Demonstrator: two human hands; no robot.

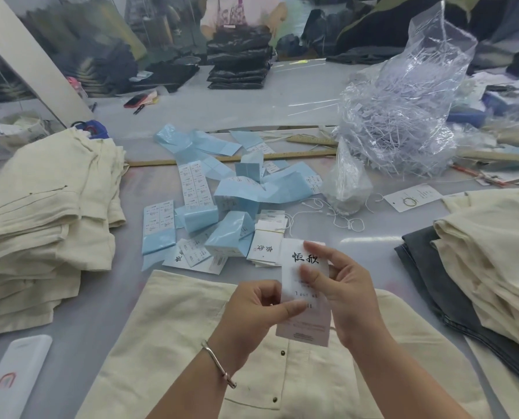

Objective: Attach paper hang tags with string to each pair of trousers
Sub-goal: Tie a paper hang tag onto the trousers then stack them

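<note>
Trousers: a cream pair [191,343] lies flat nearest the camera, waistband buttons showing.
Hands: left hand [252,313] pinches the paper hang tag [305,293] at its edge; right hand [343,285] curls fingers round it — held above the waistband.
Advice: keep the tag steady and printed side up (hole hidden).
Beyond: loose strings [347,220] await — then the tag stack [267,241].

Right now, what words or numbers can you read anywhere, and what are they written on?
"恒欣": big black brush characters on the white hang tag that the left hand and right hand pinch.
Smaller lines lower on that tag: too blurred to read.
Brush characters on the loose tags lying on the table: upside down, too small to be sure.
Blue-backed sticker sheets: printed rows, too small to read.
White card at right: unreadable.
</note>
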